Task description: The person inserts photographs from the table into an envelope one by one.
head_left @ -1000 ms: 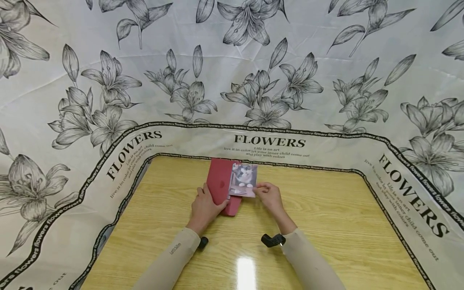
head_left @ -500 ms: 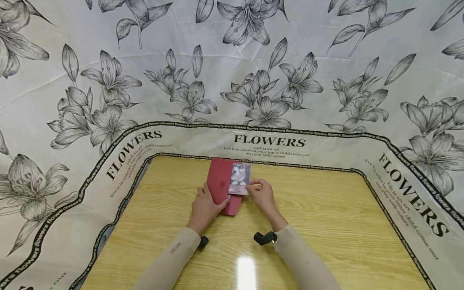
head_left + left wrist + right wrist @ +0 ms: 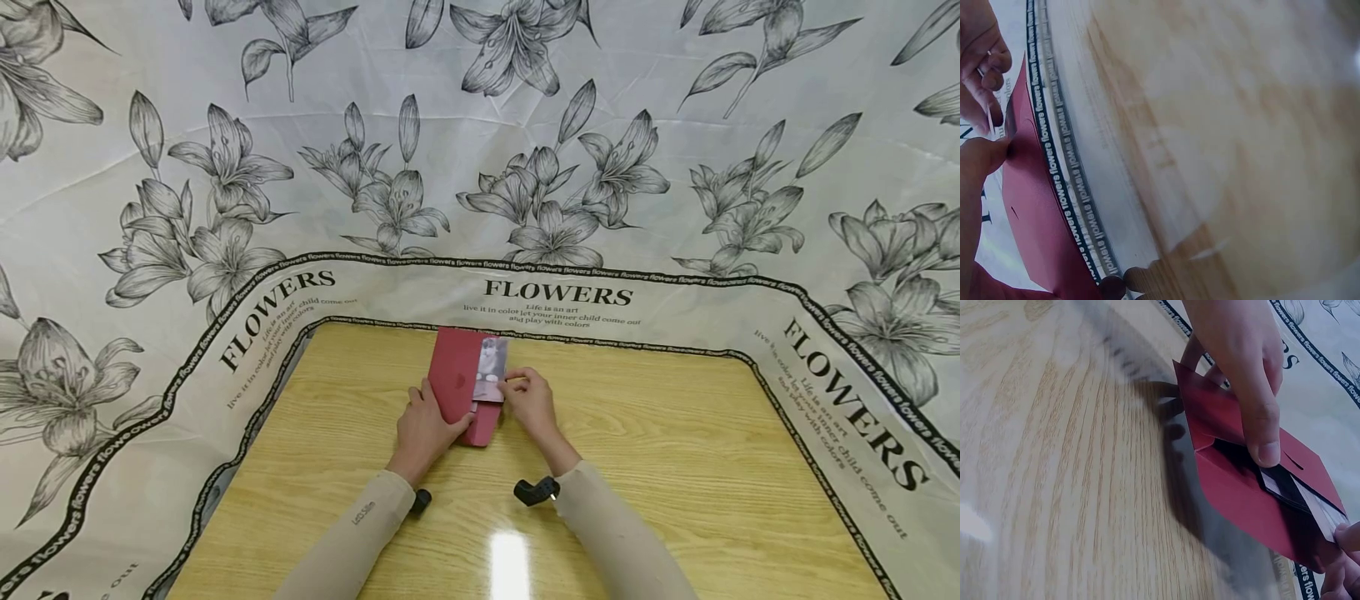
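A red envelope [image 3: 452,358] is held up over the far part of the table, its flap open toward the right. My left hand [image 3: 423,429] grips it, with the thumb at the mouth and the fingers behind. Between thumb and fingers of my right hand [image 3: 532,404] is the right edge of a cat photo [image 3: 491,367]. The photo's left part is inside the envelope. In the right wrist view, dark-edged cards [image 3: 1280,485] show in the envelope's mouth beneath the left thumb [image 3: 1267,453]. The right fingers [image 3: 1349,537] appear at that view's lower right edge.
A pale wood-grain table [image 3: 675,467] lies under both hands. Behind it and at its sides hangs a white cloth [image 3: 555,296] printed with lilies and the word FLOWERS. Black wrist mounts [image 3: 536,492] sit at both cuffs.
My right hand has moved left, sliding the cat photo further into the envelope, so less of it shows. The left hand and the envelope have stayed almost still.
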Tool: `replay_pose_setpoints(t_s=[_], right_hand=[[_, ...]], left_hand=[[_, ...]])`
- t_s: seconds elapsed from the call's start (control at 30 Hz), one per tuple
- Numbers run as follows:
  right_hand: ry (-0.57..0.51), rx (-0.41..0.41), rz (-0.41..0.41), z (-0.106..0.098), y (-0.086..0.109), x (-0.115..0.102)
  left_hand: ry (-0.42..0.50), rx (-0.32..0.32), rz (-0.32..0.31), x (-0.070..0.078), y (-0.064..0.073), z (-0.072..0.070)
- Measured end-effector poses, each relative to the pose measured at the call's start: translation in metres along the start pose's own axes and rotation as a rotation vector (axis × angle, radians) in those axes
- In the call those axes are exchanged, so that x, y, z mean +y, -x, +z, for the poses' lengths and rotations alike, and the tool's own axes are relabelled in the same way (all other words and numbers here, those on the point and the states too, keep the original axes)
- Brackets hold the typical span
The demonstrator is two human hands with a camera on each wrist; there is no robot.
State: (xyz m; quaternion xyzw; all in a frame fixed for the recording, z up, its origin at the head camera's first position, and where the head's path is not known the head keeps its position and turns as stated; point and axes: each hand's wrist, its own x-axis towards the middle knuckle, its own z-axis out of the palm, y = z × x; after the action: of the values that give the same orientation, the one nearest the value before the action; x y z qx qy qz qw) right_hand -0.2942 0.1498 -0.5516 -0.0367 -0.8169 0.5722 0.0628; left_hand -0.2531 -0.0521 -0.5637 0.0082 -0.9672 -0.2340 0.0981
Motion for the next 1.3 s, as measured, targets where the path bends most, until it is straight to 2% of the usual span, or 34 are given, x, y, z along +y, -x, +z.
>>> replay_pose_setpoints(t_s=[0.47, 0.8, 1.07, 1.3], right_hand=[[0.093, 0.003, -0.047, 0.016, -0.002, 0.0], [0.237, 0.031, -0.044, 0.027, -0.004, -0.004], [0.261, 0.06, -0.062, 0.036, -0.003, -0.009], [0.277, 0.077, -0.073, 0.041, -0.001, -0.009]], left_hand=[[0.003, -0.013, -0.013, 0.001, 0.0, 0.0], [0.005, -0.008, -0.014, 0.001, -0.001, 0.001], [0.006, 0.007, -0.014, 0.0, -0.002, 0.002], [0.008, -0.007, -0.018, 0.0, -0.001, 0.001]])
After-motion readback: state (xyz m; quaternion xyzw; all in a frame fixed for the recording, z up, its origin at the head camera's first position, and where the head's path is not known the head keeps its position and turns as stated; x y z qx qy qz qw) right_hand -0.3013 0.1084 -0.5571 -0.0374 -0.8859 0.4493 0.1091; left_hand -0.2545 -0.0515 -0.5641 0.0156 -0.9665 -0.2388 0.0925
